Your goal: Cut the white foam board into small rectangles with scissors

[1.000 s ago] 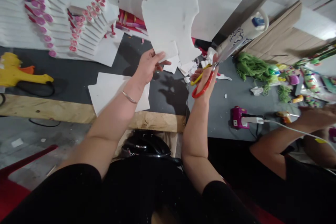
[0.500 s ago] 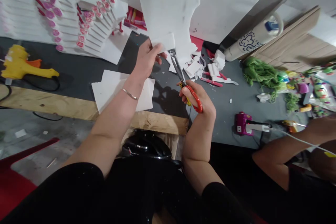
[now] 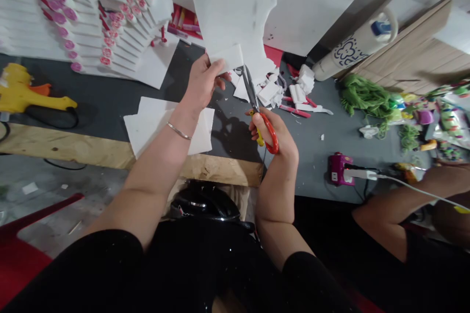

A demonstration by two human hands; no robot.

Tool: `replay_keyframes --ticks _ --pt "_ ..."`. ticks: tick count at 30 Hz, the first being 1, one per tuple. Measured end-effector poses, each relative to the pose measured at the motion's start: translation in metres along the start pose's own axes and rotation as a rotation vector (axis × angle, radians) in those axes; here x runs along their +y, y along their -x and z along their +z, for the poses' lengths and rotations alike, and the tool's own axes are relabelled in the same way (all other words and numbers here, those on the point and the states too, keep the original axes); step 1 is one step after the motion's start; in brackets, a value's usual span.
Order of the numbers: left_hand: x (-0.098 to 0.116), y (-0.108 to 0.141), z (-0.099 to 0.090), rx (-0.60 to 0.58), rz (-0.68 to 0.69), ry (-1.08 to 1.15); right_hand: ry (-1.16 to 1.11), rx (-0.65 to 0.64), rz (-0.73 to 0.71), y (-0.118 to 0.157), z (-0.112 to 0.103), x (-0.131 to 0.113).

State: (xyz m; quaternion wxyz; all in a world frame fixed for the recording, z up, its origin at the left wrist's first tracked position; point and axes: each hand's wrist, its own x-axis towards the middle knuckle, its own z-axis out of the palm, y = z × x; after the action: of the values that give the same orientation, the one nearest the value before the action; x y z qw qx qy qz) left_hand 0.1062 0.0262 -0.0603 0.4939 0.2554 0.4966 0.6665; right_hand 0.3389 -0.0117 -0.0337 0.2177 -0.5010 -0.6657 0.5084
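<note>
A white sheet piece (image 3: 231,57), thin like paper or foam, is pinched between the thumb and fingers of my left hand (image 3: 205,78). My right hand (image 3: 273,132) grips a pair of scissors (image 3: 250,89) with red and yellow handles. Their dark blades point up and away, the tips at the right edge of the held piece. Whether they touch it I cannot tell. Beneath my left forearm, white sheets (image 3: 147,124) lie on the dark table. White offcuts (image 3: 270,90) are heaped just beyond the scissors, beside pink-handled tools (image 3: 295,110).
A large white cut-out sheet (image 3: 235,5) leans at the back. Pink-tipped white rolls (image 3: 123,19) and a yellow glue gun (image 3: 33,93) are at the left. A white bottle (image 3: 348,51), green yarn (image 3: 363,95), a purple power adapter (image 3: 340,170) and another person's arm (image 3: 414,200) are at the right.
The scissors look more closed than before, their blades nearer together. My left hand keeps hold of the white piece with little movement. The whole view has shifted slightly.
</note>
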Motion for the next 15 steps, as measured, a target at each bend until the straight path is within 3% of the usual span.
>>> replay_keyframes --ticks 9,15 --pt "-0.007 0.009 0.01 -0.123 0.005 0.008 0.02 0.036 -0.018 -0.001 0.003 0.003" --pt "0.001 0.014 0.011 -0.196 0.015 -0.006 0.03 0.051 -0.102 -0.014 0.011 0.012"
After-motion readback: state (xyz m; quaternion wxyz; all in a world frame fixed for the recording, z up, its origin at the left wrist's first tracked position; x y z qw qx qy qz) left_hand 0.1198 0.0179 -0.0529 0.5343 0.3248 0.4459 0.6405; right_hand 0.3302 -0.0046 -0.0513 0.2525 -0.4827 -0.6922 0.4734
